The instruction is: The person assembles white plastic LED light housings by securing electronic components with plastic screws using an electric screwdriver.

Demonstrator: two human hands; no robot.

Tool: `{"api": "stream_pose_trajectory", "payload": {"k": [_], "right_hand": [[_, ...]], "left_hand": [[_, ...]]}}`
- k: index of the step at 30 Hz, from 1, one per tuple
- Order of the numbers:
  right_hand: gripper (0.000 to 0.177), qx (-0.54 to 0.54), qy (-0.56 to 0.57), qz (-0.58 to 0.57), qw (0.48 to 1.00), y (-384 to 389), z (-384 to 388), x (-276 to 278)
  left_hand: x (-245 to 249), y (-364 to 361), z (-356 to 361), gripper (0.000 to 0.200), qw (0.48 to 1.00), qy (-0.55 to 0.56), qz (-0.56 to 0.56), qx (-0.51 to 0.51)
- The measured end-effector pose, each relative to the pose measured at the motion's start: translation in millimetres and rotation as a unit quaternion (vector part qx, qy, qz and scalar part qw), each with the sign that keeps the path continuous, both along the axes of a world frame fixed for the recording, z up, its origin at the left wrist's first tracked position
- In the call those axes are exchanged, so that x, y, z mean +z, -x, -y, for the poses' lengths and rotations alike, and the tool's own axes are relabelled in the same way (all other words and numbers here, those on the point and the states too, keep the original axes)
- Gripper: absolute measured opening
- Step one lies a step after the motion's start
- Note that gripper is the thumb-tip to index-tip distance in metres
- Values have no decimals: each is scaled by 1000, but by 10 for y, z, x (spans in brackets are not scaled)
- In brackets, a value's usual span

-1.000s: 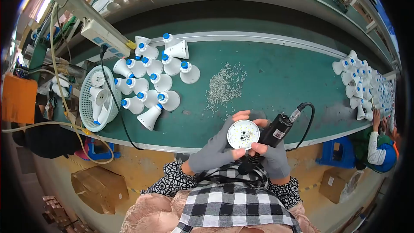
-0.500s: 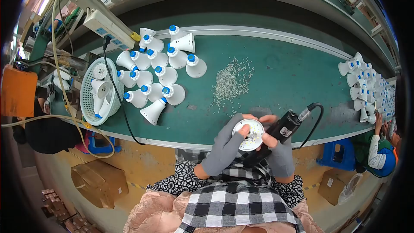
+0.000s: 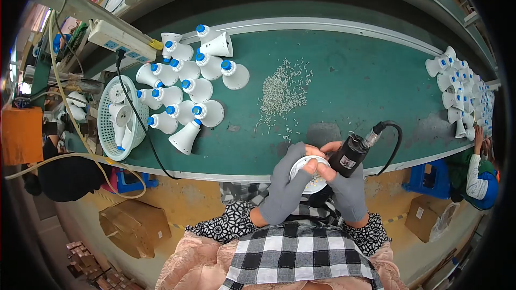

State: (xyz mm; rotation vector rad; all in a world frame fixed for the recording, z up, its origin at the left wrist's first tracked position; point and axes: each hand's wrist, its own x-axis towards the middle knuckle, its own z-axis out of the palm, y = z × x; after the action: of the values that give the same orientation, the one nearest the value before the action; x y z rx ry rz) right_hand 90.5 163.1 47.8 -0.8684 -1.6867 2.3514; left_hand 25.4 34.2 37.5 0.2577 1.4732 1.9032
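Note:
My left hand, in a grey fingerless glove, is closed round a white LED lamp with its round face turned up. My right hand, gloved the same way, grips a black electric screwdriver with a cable at its end. The right thumb and fingertips also meet the lamp's face, next to the left thumb. Whether they pinch a small part there is hidden. Beyond the hands, a heap of tiny silvery pieces like screws lies spread on the green bench.
White lamp housings with blue caps stand grouped at left, beside a pale basket of lamp parts. A power strip and a black cord hang near it. More lamps crowd the far right, near another person's hand.
My right fingers have moved left onto the lamp's face, meeting the left thumb. The screwdriver has shifted slightly left and down with the hand. The view has turned a little.

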Motion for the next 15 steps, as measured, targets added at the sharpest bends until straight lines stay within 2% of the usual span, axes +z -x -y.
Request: {"api": "stream_pose_trajectory", "payload": {"k": [3, 6, 9, 15], "right_hand": [[41, 12, -10, 11, 1000, -26, -15, -122], [40, -5, 5, 13, 1000, 2, -32, -137], [41, -27, 3, 7, 1000, 36, -33, -91], [41, -41, 17, 2, 999, 8, 20, -123]], "left_hand": [[-114, -9, -2, 26, 1000, -5, 29, 0], [-14, 77, -29, 28, 998, 13, 52, -22], [48, 149, -37, 31, 999, 15, 21, -36], [10, 107, -45, 32, 998, 11, 53, -21]]}}
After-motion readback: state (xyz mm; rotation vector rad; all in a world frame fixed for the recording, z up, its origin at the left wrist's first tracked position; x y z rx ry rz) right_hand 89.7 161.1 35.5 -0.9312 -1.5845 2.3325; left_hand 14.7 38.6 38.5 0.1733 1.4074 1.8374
